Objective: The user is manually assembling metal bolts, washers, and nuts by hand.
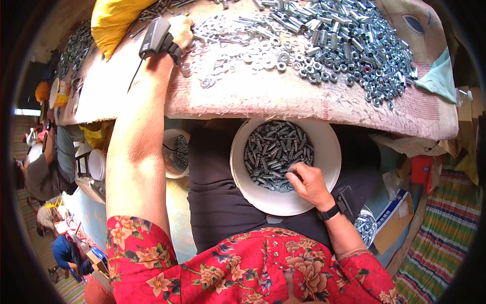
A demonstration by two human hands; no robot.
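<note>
My left hand (181,32) reaches across the cloth-covered table (136,93) and rests at its far left part, beside scattered flat washers (212,66). A dark device strapped at the wrist and the back of the hand hide most of its fingers. Over the white bucket (324,157) between my legs is my right hand (308,186), thumb and fingers pressed together. What they hold, if anything, I cannot make out. Inside the bucket lie many metal sleeve anchors (276,152).
A large heap of metal sleeves and nuts (349,45) covers the table's right side. A yellow bag (114,25) lies at far left. Below are a smaller bucket (174,169), a container of metal parts (365,228) and a cardboard box (392,228). Other people sit at left.
</note>
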